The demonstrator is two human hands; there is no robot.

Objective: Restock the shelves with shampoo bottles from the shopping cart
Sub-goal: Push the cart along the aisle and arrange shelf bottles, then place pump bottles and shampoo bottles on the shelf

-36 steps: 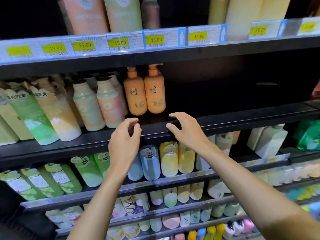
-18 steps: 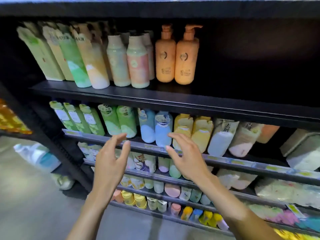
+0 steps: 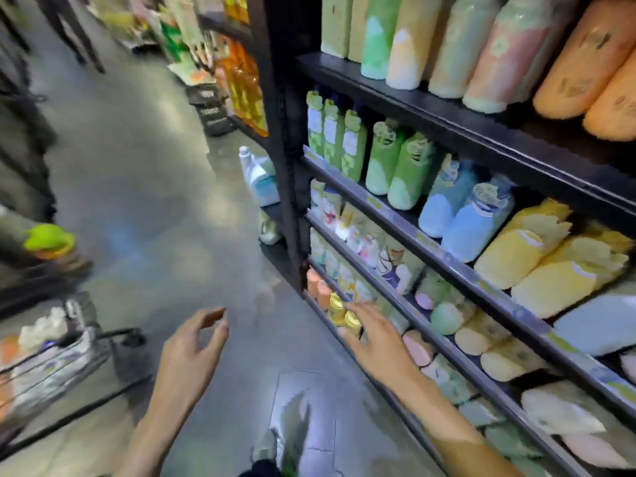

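At the lower centre of the view, the left hand point(image 3: 191, 352) hangs over the grey floor point(image 3: 155, 201) with fingers loosely curled and thumb apart. It grips nothing and touches nothing.

The right hand point(image 3: 380, 340) is released, fingers extended and spread, and holds nothing. It lies in front of the lowest shelf rails, with the fingertips point(image 3: 351, 306) overlapping small yellow containers point(image 3: 339, 309). Whether they make contact cannot be told.

The shelves point(image 3: 464, 129) fill the right side and slant away from the camera. A black upright post point(image 3: 275, 132) bounds them on the left. Contents by level:
- Top level: pastel bottles and two orange bottles point(image 3: 592, 60) at the far right.
- Next level: green bottles point(image 3: 395, 166), blue bottles point(image 3: 461, 208), then yellow bottles point(image 3: 537, 266).
- Lower levels: smaller packs, too blurred to identify.

The shopping cart point(image 3: 86, 346) stands at the lower left, well apart from the shelves and to the left of the left hand. White and orange shapes lie in its basket. Motion blur prevents identifying them as shampoo bottles.

One shoe point(image 3: 272, 445) shows on the floor between the forearms. A white and blue jug point(image 3: 258, 177) sits beyond the post, and a black basket point(image 3: 210, 110) stands farther down the aisle.
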